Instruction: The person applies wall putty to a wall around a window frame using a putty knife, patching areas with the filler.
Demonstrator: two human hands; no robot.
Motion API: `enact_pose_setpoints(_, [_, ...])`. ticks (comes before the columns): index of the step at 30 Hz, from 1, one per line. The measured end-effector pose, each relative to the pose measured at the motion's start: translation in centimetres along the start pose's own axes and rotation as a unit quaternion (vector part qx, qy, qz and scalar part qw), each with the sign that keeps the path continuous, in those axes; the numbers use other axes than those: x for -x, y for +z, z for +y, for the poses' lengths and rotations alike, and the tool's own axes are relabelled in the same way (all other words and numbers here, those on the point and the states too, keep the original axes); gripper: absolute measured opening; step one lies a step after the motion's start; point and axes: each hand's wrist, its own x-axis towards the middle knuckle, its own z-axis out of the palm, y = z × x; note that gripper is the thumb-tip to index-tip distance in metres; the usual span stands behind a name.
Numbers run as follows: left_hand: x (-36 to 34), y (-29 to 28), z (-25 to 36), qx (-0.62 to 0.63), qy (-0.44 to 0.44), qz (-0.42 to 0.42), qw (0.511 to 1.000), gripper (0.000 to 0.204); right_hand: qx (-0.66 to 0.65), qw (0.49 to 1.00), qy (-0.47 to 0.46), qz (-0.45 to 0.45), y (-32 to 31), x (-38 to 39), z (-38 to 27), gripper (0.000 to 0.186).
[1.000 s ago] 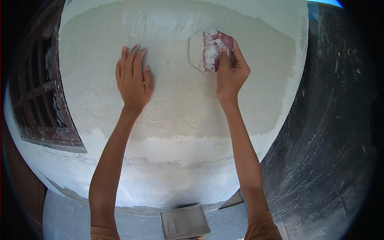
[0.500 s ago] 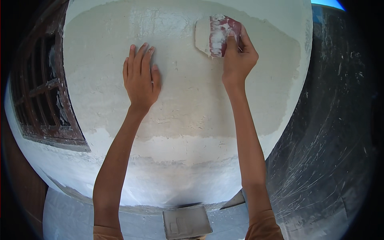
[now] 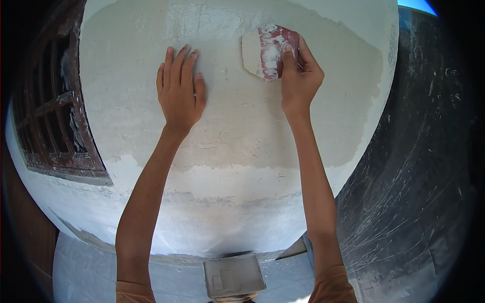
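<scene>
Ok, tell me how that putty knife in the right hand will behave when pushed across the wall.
The putty knife lies flat against the wall under the fingertips of the right hand, so the blade probably flexes a little. White putty coats it, so it likely slides smoothly yet feels slippery. It looks small and thin, probably light.

wall: rough off-white plastered wall (image 3: pixel 237 146), darker damp patch sitting above paler band | win: dark brown wooden barred window (image 3: pixel 55 116) showing at left | right: dark grey scratched surface (image 3: pixel 419 177) curving alongside | light: daylight falling evenly, blue sky strip (image 3: pixel 411 6) peeking top right
</scene>
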Motion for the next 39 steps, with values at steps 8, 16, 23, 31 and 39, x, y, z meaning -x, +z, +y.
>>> enact_pose_setpoints(8, [0.0, 0.0, 0.5, -0.015, 0.003, -0.009, 1.000, 0.040, -0.006, 0.985, 0.056, 0.161, -6.7, -1.4, 1.2, 0.038])
enact_pose_setpoints(16, [-0.2, 0.2, 0.3, -0.009, 0.003, 0.001, 1.000, 0.040, -0.035, 0.998, 0.024, -0.041, 0.1, 1.7, 0.3, 0.040])
enact_pose_setpoints(23, [-0.2, 0.2, 0.1, -0.053, 0.007, 0.002, 0.999, 0.039, -0.002, 0.992, 0.072, 0.103, -8.5, -2.4, 3.1, 0.037])
enact_pose_setpoints(31, [-0.2, 0.1, 0.1, -0.053, 0.006, -0.003, 0.999, 0.040, -0.002, 0.989, 0.072, 0.128, -9.5, -0.8, 0.4, 0.039])
enact_pose_setpoints(39, [3.9, -5.0, -1.5, 0.008, 0.025, -0.098, 0.995, 0.042, 0.005, 0.991, 0.126, 0.039, -5.1, 5.9, -6.5, 0.034])
